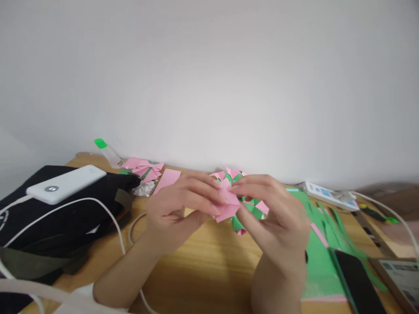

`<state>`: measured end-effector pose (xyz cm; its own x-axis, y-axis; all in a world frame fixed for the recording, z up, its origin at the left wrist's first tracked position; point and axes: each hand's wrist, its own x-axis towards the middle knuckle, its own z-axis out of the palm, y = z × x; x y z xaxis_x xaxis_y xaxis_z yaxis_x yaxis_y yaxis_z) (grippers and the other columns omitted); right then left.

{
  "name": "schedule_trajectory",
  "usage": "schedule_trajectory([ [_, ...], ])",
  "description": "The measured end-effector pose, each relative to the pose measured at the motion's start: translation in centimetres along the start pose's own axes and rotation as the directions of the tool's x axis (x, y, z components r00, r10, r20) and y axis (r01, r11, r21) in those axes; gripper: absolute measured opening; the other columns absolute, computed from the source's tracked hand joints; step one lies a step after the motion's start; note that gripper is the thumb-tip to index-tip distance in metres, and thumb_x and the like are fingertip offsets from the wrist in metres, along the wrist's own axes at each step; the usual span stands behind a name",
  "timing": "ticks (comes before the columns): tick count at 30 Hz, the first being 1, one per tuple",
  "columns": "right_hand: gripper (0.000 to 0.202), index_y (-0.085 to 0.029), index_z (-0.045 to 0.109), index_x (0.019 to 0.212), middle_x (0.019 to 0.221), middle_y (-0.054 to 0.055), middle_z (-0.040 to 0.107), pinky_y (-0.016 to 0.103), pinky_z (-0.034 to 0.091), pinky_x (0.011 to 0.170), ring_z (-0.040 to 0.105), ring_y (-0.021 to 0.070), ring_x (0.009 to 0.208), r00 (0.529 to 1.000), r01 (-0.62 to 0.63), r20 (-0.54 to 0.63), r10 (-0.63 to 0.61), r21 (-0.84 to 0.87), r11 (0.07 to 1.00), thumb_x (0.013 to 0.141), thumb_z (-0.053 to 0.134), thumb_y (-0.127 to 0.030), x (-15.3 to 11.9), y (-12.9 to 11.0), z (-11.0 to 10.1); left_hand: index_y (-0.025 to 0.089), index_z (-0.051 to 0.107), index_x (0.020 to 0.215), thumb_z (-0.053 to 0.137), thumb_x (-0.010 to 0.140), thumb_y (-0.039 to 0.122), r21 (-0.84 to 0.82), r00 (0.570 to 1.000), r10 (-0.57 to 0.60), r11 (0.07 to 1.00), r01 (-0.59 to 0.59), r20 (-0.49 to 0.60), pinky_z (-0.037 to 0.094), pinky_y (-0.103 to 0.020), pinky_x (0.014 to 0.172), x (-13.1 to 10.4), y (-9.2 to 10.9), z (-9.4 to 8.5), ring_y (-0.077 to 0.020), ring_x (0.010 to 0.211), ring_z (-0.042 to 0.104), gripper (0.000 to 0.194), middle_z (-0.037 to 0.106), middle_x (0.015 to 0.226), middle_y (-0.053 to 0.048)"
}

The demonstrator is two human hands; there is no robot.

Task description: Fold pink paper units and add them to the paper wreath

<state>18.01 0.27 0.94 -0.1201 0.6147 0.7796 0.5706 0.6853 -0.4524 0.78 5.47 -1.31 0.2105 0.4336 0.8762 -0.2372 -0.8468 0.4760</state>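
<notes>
Between both hands, above the wooden table (209,270), is a small folded piece of pink paper (228,205). My left hand (183,207) pinches its left side, fingers over the front and thumb below. My right hand (273,213) grips its right edge between fingertips and thumb. Just behind the piece stands a pink and green folded paper ornament (250,211), partly covered by the held paper and my right hand. A pink paper rectangle (167,179) lies beyond my left hand, partly hidden by it.
At left, a white power bank (67,183) with cables rests on a black bag (65,226). Folded pink and green pieces (147,169) and a glue bottle (109,152) lie at the back left. Green paper (321,266), a phone (356,281) and a power strip (329,195) are on the right.
</notes>
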Motion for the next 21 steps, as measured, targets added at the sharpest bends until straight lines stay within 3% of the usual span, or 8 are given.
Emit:
schedule_trajectory([
  [5, 0.016, -0.016, 0.068, 0.090, 0.084, 0.006, 0.069, 0.030, 0.053, 0.071, 0.065, 0.0159, 0.081, 0.998, 0.017, 0.058, -0.020, 0.065, 0.998, 0.081, 0.064, -0.004, 0.1, -0.1, -0.1, 0.019, 0.072, 0.096, 0.068, 0.080, 0.001, -0.004, 0.998, -0.049, 0.999, 0.049, -0.032, 0.056, -0.032, 0.078, -0.2, 0.2, 0.4, -0.0161, 0.082, 0.068, 0.024, 0.074, 0.088, -0.003],
  [8, 0.017, -0.018, 0.068, 0.086, 0.076, 0.002, 0.068, 0.028, 0.051, 0.064, 0.063, 0.0135, 0.071, 0.995, -0.060, 0.090, 0.049, 0.134, 0.989, 0.082, 0.062, -0.002, 0.0, -0.1, 0.0, 0.020, 0.070, 0.105, 0.068, 0.078, -0.002, -0.008, 0.985, -0.173, 0.985, 0.173, -0.021, 0.055, -0.029, 0.073, -0.7, 0.4, 0.7, -0.0145, 0.079, 0.067, 0.035, 0.074, 0.087, -0.002],
  [13, 0.018, -0.021, 0.068, 0.077, 0.070, -0.003, 0.067, 0.023, 0.049, 0.060, 0.059, 0.0094, 0.063, 0.971, -0.237, 0.076, 0.226, 0.209, 0.949, 0.087, 0.061, -0.008, -0.2, -0.2, 0.2, 0.023, 0.066, 0.109, 0.067, 0.079, 0.003, 0.038, 0.923, -0.386, 0.922, 0.385, 0.007, 0.053, -0.023, 0.079, -1.1, 0.7, 1.0, -0.0121, 0.084, 0.065, 0.036, 0.072, 0.097, 0.000],
  [17, 0.024, -0.022, 0.066, 0.069, 0.064, -0.004, 0.062, 0.023, 0.047, 0.057, 0.054, 0.0080, 0.056, 0.926, -0.376, 0.070, 0.372, 0.278, 0.884, 0.091, 0.059, -0.018, -0.5, -0.2, 0.3, 0.025, 0.063, 0.112, 0.064, 0.081, 0.004, -0.161, 0.838, -0.535, 0.822, 0.546, 0.110, 0.055, -0.019, 0.073, -1.0, 0.7, 1.3, -0.0102, 0.082, 0.066, 0.038, 0.071, 0.099, 0.000],
  [21, 0.013, -0.027, 0.071, 0.087, 0.071, -0.005, 0.065, 0.020, 0.047, 0.052, 0.056, 0.0078, 0.057, 0.886, -0.443, 0.054, 0.460, 0.386, 0.809, 0.091, 0.061, -0.019, -0.6, -0.1, 0.5, 0.029, 0.063, 0.113, 0.060, 0.083, 0.002, -0.311, 0.800, -0.573, 0.738, 0.599, 0.178, 0.054, -0.016, 0.076, -1.0, 0.8, 1.2, -0.0088, 0.088, 0.066, 0.040, 0.068, 0.100, 0.002],
])
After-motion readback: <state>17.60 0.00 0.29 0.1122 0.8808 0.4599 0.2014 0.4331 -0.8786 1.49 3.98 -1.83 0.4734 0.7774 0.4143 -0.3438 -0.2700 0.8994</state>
